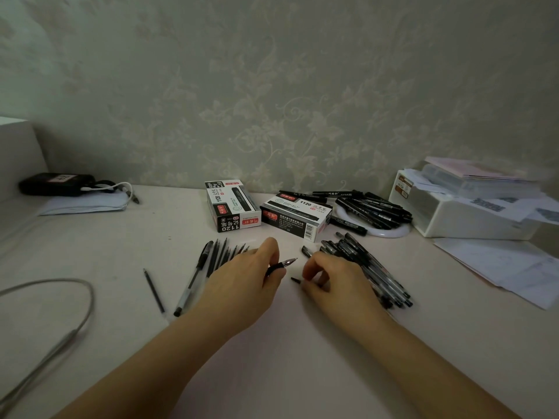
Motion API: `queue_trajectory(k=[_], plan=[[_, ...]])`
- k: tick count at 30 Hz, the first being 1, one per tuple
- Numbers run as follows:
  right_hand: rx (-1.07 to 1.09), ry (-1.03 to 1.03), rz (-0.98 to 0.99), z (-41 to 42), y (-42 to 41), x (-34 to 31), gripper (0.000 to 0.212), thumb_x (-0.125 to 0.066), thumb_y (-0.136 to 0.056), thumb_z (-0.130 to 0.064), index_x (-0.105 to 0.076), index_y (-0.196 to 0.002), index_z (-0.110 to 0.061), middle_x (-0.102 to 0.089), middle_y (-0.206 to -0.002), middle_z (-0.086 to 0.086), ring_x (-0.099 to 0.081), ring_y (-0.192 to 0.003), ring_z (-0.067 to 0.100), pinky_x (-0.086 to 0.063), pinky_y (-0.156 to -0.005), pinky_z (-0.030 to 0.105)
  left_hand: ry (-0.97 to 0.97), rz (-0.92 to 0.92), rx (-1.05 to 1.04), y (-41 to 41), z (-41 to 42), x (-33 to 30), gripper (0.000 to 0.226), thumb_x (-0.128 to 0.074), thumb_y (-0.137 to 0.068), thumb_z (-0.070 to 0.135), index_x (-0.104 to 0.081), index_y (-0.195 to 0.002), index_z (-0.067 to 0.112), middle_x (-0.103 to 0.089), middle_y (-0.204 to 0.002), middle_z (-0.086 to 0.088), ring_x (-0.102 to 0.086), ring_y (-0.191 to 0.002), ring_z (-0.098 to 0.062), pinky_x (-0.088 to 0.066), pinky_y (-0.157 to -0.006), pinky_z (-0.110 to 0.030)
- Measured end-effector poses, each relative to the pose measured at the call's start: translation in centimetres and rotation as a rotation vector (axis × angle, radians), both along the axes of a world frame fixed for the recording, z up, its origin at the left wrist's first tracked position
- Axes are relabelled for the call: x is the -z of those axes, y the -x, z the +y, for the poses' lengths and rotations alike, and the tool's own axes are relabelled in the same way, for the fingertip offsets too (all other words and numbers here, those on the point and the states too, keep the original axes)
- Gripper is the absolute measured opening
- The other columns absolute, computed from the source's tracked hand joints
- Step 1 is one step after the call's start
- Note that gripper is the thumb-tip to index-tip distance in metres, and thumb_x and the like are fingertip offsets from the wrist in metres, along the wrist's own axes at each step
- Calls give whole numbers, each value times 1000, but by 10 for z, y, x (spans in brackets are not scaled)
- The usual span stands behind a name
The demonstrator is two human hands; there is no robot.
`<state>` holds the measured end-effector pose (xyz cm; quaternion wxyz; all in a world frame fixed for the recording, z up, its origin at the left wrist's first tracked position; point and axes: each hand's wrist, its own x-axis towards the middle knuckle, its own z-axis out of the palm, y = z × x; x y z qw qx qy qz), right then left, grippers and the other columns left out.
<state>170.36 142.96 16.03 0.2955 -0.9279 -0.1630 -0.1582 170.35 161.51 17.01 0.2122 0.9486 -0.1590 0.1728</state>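
My left hand [245,279] grips an uncapped black pen [282,264] whose metal tip points right. Just right of it, my right hand [329,276] pinches a small black piece [295,279] at the tabletop; what the piece is cannot be told. A loose black cap [306,251] lies just beyond my right fingers. Behind my left hand sits a row of pens and refills [217,255], partly hidden by the hand. A pile of capped pens [372,267] lies under and to the right of my right hand.
Two marker boxes [231,205] [295,214] stand at the back centre, black markers [372,208] on a white disc beside them. A white organiser [459,213] and papers [514,267] fill the right. A single refill [154,290], a grey cable [60,328] and a black pouch [57,184] lie at left.
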Motion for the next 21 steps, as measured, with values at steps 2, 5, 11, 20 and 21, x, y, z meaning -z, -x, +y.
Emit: queue_trajectory(k=[2,5,11,20,21], plan=[[-9,-9,-9,-1,-1,0,7,-67,-88,-25,-63,-92,-30,-60,-90,-18,-56,-84,-1,-42,-69,11,-2,8,13,1,0,-2,15,-45,-97,44,-37,-95,31,-48,-79,16,-53,-75,-7,-50,-64,-29],[-4,-180,-19,0,-2,-5,6,-64,-91,-34,-64,-97,-32,-63,-90,-21,-58,-86,-3,-44,-71,7,12,1,48,2,0,-4,14,-46,-96,43,-38,-95,32,-50,-87,16,-53,-78,-7,-51,-68,-29],[-89,-416,188,6,0,-7,22,-56,-92,-48,-70,-85,-31,-72,-79,-12,-68,-78,2,-54,-79,24,35,-52,152,4,-4,-4,14,-45,-93,45,-44,-96,31,-51,-92,13,-52,-78,-7,-52,-68,-34],[-138,-567,266,1,-3,-8,12,-69,-88,-35,-74,-81,-26,-75,-75,-3,-71,-74,10,-53,-72,19,42,-8,138,0,-3,-5,26,-39,-95,47,-56,-95,27,-50,-81,14,-50,-76,-6,-48,-68,-34],[-146,-573,268,1,-3,-8,9,-70,-88,-31,-74,-82,-25,-75,-76,-3,-71,-75,9,-53,-73,20,45,5,136,0,-3,-5,27,-39,-95,46,-57,-95,26,-50,-80,15,-50,-77,-7,-49,-69,-35]])
